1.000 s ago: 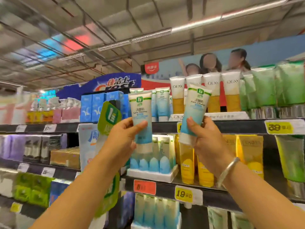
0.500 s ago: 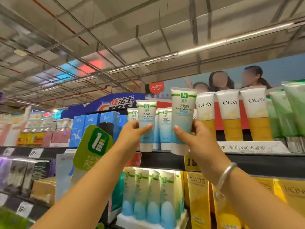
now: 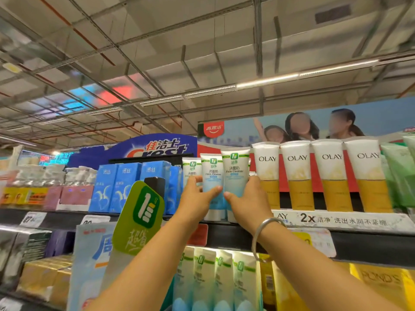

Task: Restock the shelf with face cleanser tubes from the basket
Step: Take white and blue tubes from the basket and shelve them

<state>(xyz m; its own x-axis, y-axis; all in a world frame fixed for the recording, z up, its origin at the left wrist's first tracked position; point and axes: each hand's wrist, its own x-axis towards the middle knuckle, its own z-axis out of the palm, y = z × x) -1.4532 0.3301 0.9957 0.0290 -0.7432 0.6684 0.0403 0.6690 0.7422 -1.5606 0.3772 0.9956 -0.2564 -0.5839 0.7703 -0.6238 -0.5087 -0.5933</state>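
Observation:
Two white-and-blue face cleanser tubes stand upright, caps down, on the top shelf [image 3: 247,236]. My left hand [image 3: 195,198] grips the left tube [image 3: 212,173], thumb across its front. My right hand [image 3: 249,200] grips the right tube [image 3: 234,171], which stands right beside the left one. A silver bangle sits on my right wrist. Another tube of the same kind [image 3: 190,169] stands behind them to the left. The basket is out of view.
Olay tubes [image 3: 296,173] line the shelf just right of my hands, green tubes [image 3: 399,173] beyond them. Blue boxes [image 3: 125,187] stand to the left. A green promo tag [image 3: 139,216] juts out in front. More cleanser tubes [image 3: 215,279] fill the shelf below.
Both hands have carried their tubes up and forward onto the top shelf and brought them side by side. The view has tilted upward.

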